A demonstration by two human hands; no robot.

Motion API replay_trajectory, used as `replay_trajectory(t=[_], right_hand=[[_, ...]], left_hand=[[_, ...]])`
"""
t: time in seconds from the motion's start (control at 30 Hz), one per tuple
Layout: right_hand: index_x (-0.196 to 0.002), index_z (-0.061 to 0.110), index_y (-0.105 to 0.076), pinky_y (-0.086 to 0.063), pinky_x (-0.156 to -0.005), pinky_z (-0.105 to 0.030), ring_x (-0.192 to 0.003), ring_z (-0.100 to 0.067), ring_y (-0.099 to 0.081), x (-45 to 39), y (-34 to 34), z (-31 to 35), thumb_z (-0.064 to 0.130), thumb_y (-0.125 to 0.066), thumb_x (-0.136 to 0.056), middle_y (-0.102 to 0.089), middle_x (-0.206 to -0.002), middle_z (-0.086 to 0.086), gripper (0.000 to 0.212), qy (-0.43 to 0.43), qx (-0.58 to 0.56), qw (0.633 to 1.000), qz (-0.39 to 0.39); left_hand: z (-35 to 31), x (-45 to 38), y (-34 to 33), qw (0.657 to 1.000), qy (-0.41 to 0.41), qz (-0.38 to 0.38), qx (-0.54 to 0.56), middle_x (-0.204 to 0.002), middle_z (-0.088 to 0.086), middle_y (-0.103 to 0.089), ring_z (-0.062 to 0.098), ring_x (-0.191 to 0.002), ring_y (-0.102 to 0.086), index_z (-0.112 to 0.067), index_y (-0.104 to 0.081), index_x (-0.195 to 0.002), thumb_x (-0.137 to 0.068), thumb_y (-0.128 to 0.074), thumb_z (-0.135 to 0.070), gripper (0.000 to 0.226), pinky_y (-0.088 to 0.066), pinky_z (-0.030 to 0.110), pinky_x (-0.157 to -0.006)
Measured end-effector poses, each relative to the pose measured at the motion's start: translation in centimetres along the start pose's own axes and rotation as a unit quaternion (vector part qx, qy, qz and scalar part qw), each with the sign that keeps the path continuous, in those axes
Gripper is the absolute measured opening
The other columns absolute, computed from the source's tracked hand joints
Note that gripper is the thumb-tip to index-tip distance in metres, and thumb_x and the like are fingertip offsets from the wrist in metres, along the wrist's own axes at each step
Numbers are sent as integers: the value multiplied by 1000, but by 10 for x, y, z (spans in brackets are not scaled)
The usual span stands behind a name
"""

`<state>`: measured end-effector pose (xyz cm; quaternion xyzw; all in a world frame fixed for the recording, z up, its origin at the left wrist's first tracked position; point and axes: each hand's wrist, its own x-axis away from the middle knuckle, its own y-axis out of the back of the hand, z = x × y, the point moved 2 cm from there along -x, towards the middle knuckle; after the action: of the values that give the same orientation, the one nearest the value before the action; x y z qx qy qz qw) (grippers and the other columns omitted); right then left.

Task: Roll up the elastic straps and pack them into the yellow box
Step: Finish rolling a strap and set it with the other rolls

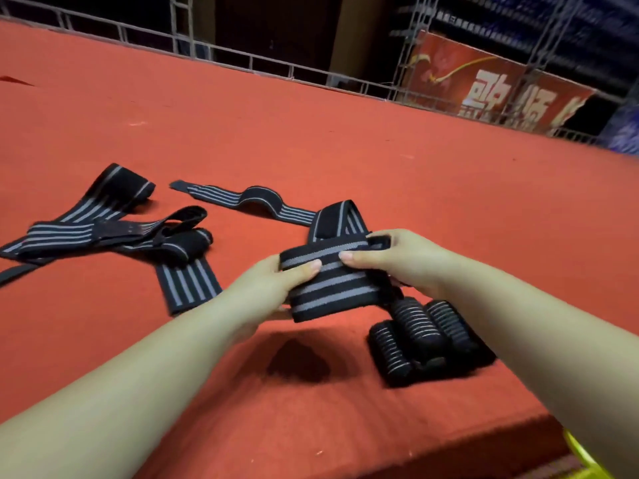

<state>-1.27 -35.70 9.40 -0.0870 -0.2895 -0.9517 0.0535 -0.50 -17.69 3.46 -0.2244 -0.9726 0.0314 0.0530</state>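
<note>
From the head view, both hands hold one black elastic strap with grey stripes (328,281) above the red table (345,150); the left hand (266,288) grips the strap's left edge, thumb laid over the top face and the other fingers curled beneath, out of sight; the right hand (401,261) grips the right edge, its thumb pressed on the upper stripes close to the left thumb, its fingers wrapped round the far side; a folded loop of the same strap rises behind the thumbs, and its tail runs back along the cloth toward the far left; just below the right wrist three rolled straps (425,337) lie side by side on the table, touching one another; to the left, well apart from the hands, a heap of loose straps (114,226) lies tangled and flat; a yellow box (584,458) shows only as a corner at the lower right edge, below the table's rim.
</note>
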Motion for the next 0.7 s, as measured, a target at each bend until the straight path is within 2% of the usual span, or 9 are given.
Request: replay_trajectory(t=[0.1, 0.27, 0.3, 0.37, 0.4, 0.47, 0.53, 0.63, 0.7], right_hand=[[-93, 12, -68, -55, -84, -36, -89, -24, -70, -20, 56, -12, 34, -72, -78, -73, -96, -8, 26, -17, 27, 998, -60], [-90, 16, -65, -54, -81, -35, -86, -23, -68, -57, 123, -45, 35, -68, -83, -72, -96, -6, 20, -64, 69, 990, -104], [-89, 17, -65, -53, -79, -34, -85, -22, -67, -64, 131, -56, 35, -67, -84, -71, -95, -5, 19, -80, 77, 988, -104], [-88, 16, -65, -52, -73, -31, -81, -21, -67, -75, 143, -80, 33, -67, -85, -71, -93, -5, 17, -109, 80, 985, -107], [-87, 16, -65, -51, -70, -30, -78, -20, -67, -80, 147, -92, 31, -66, -86, -71, -90, -5, 16, -125, 77, 984, -104], [-86, 14, -64, -49, -65, -28, -73, -18, -66, -85, 152, -114, 28, -66, -87, -70, -85, -4, 15, -155, 61, 982, -94], [-88, 11, -64, -51, -67, -29, -74, -19, -66, -89, 152, -133, 25, -66, -87, -70, -85, -5, 15, -187, 40, 978, -77], [-95, 6, -63, -54, -78, -35, -83, -24, -67, -92, 146, -156, 23, -65, -87, -71, -93, -10, 19, -234, 11, 971, -39], [-99, 3, -63, -55, -81, -37, -85, -25, -69, -94, 139, -164, 23, -65, -86, -73, -93, -11, 23, -259, -14, 966, -2]], left_hand=[[-5, -47, -37, 996, 33, 39, 74, -91, -6, -71, 11, -78, -68, -22, -61, -100, -94, -53, -24, 10, -56, 26, -69], [11, -121, -98, 980, 99, 97, 143, -108, 3, -65, 16, -84, -64, -19, -55, -107, -94, -53, -20, 13, -54, 33, -77], [22, -131, -108, 983, 110, 104, 108, -112, 5, -64, 19, -87, -64, -17, -54, -107, -91, -55, -22, 16, -53, 35, -80], [48, -151, -122, 982, 51, 132, -126, -121, 8, -60, 23, -105, -59, -15, -52, -113, -80, -52, -30, 36, -46, 39, -96], [62, -160, -127, 950, 8, 163, -266, -127, 8, -57, 25, -115, -54, -16, -52, -119, -80, -48, -31, 42, -40, 39, -102], [75, -172, -124, 850, -91, 183, -486, -132, 5, -55, 23, -125, -45, -26, -54, -126, -92, -41, -28, 36, -29, 36, -109], [76, -176, -113, 772, -161, 181, -588, -128, -1, -56, 19, -126, -38, -32, -56, -124, -96, -41, -33, 32, -16, 35, -113], [77, -178, -96, 708, -198, 192, -650, -121, -3, -52, 17, -126, -31, -31, -52, -122, -91, -47, -41, 32, 0, 37, -116], [77, -182, -89, 692, -215, 161, -670, -118, -4, -53, 17, -125, -33, -30, -53, -118, -91, -47, -40, 29, 1, 37, -117]])
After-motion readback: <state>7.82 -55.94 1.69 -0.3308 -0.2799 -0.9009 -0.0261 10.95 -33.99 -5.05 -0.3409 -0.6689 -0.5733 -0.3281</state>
